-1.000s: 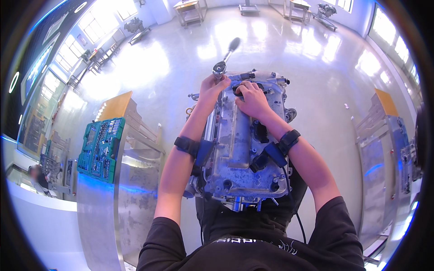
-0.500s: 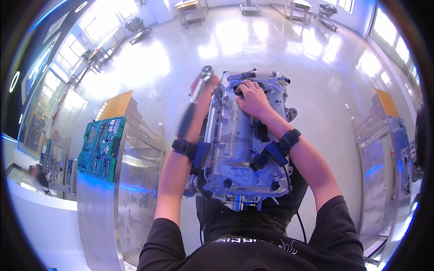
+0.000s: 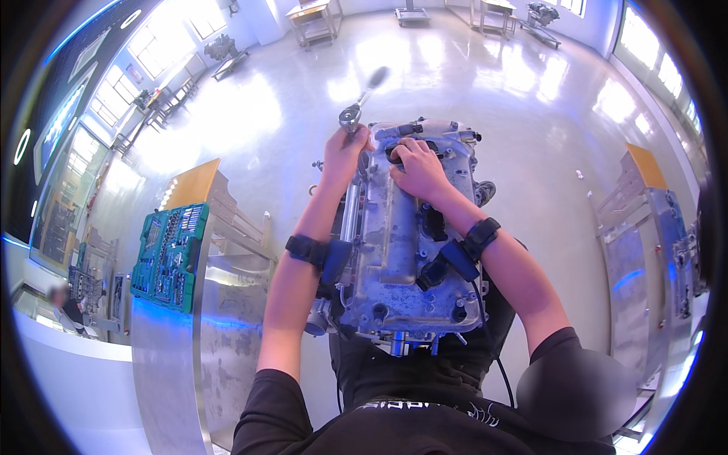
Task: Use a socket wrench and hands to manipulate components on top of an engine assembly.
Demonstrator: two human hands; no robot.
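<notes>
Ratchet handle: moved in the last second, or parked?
Yes. The ratchet has swung: its handle pointed up-right, then back along the left forearm, and now points up-right again past the engine's far end, blurred.

Off to my left stands a steel desk (image 3: pixel 227 318), and on its far left corner lies an open green tool case (image 3: pixel 168 246) full of sockets, with a yellow-topped stand (image 3: pixel 193 182) just beyond it. The pale, glossy floor (image 3: pixel 531 114) shines under the window light. To my right another steel desk (image 3: pixel 637 258) carries a yellow panel (image 3: pixel 644 163) at its far end. Far across the floor stand wooden desks (image 3: pixel 311 15). Someone sits in the far left corner (image 3: pixel 64 303).
</notes>
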